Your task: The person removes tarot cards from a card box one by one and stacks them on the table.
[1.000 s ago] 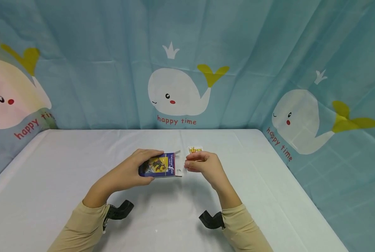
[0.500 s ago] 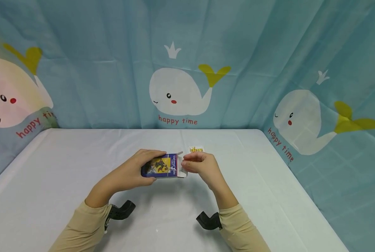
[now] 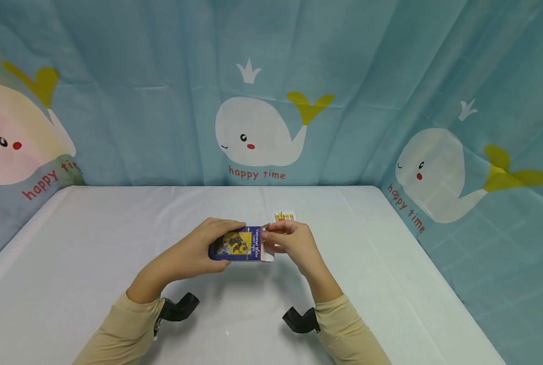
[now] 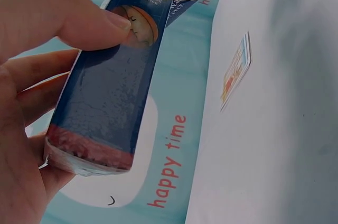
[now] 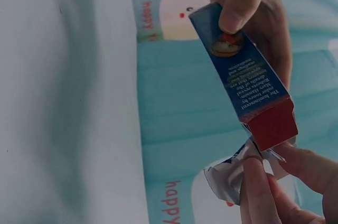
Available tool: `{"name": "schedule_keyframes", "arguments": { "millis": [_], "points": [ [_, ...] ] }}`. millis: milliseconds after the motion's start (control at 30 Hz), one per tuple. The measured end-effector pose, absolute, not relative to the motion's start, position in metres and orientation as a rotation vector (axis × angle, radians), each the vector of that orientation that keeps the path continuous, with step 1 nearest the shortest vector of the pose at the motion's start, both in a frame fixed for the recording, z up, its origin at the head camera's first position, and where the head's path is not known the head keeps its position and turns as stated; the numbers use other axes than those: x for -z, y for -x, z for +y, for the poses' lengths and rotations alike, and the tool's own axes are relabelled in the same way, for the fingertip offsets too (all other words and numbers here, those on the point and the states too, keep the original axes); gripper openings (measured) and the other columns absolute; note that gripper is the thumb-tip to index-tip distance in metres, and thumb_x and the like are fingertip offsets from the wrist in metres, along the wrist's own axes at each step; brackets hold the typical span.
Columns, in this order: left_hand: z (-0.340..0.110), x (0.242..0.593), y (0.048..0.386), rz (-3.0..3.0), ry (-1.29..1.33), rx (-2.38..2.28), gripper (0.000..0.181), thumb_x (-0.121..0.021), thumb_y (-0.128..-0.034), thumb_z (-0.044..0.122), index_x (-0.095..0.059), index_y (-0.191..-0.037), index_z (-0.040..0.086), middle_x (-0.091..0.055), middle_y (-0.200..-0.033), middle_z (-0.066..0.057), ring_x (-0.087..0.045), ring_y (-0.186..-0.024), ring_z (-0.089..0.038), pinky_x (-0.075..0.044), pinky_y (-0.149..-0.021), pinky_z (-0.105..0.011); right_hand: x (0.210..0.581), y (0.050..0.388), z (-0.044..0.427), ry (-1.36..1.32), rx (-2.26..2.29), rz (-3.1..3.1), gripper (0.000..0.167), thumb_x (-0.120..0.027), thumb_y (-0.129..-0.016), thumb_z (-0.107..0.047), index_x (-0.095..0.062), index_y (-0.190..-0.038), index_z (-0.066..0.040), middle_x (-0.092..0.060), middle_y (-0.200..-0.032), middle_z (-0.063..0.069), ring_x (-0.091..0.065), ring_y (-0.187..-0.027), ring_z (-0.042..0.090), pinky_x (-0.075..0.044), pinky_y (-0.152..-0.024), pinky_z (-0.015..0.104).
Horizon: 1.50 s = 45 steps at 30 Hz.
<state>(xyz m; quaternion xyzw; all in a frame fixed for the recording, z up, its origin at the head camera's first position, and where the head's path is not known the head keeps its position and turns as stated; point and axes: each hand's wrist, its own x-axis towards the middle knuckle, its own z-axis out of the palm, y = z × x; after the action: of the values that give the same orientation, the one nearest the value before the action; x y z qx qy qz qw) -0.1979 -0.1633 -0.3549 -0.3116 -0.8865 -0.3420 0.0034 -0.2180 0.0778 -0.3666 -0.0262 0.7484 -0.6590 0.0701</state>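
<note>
A dark blue tarot card box (image 3: 234,244) lies level in the air above the table, its yellow-pictured face upward. My left hand (image 3: 197,251) grips its left part, thumb along the near narrow side and fingers on the far side. At the box's right end, my right hand (image 3: 297,244) pinches the end flap; in the right wrist view the flap (image 5: 226,176) shows its whitish side between the fingers. A red side flap (image 5: 272,126) sticks out beside it. Behind the right hand, a small stack of cards (image 3: 284,216) lies on the table, partly hidden by that hand.
The table (image 3: 116,218) is covered with a white cloth. A blue curtain (image 3: 161,126) with printed whales hangs behind it and along the right side. Black wrist mounts (image 3: 178,307) stick out inward from both sleeves.
My right hand has moved left onto the box's open end and taken hold of the flap. The left hand has brought the box slightly right and nearer. The cards on the table stay put.
</note>
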Motion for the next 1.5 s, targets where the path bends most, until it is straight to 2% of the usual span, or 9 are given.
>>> {"name": "schedule_keyframes", "arguments": {
  "millis": [533, 800, 1200, 1500],
  "points": [
    [-0.161, 0.356, 0.197, -2.761, 1.020, 1.040, 0.073, -0.078, -0.0788, 0.010, -0.051, -0.146, 0.018, -0.055, -0.141, -0.005, -0.048, -0.125, -0.024, -0.047, -0.096, -0.044, 0.368, 0.218, 0.078, 0.035, 1.936, 2.297, 0.016, -0.072, -0.087, -0.006, -0.070, -0.099, 0.005, -0.074, -0.099, 0.017, -0.069, -0.070, 0.013, -0.059, -0.068, 0.030],
    [-0.163, 0.354, 0.197, -2.771, 1.000, 1.049, 0.072, -0.077, -0.0800, 0.012, -0.050, -0.146, 0.019, -0.055, -0.141, -0.005, -0.048, -0.125, -0.025, -0.047, -0.095, -0.047, 0.363, 0.222, 0.093, 0.067, 1.883, 2.332, 0.018, -0.073, -0.088, -0.008, -0.073, -0.102, 0.004, -0.073, -0.100, 0.016, -0.071, -0.079, 0.016, -0.060, -0.071, 0.033],
    [-0.166, 0.353, 0.197, -2.784, 0.963, 1.043, 0.071, -0.078, -0.0801, 0.012, -0.051, -0.146, 0.018, -0.054, -0.143, -0.007, -0.048, -0.125, -0.026, -0.048, -0.093, -0.045, 0.354, 0.227, 0.118, 0.075, 1.845, 2.322, 0.023, -0.073, -0.086, -0.005, -0.072, -0.104, 0.008, -0.072, -0.101, 0.016, -0.071, -0.076, 0.016, -0.060, -0.074, 0.033],
    [-0.167, 0.352, 0.197, -2.786, 0.943, 1.051, 0.071, -0.077, -0.0799, 0.010, -0.051, -0.145, 0.014, -0.053, -0.143, -0.010, -0.048, -0.125, -0.028, -0.048, -0.093, -0.046, 0.350, 0.228, 0.133, 0.038, 1.868, 2.360, 0.022, -0.073, -0.086, -0.007, -0.073, -0.104, 0.005, -0.070, -0.105, 0.013, -0.070, -0.080, 0.016, -0.060, -0.075, 0.034]
  ]
}}
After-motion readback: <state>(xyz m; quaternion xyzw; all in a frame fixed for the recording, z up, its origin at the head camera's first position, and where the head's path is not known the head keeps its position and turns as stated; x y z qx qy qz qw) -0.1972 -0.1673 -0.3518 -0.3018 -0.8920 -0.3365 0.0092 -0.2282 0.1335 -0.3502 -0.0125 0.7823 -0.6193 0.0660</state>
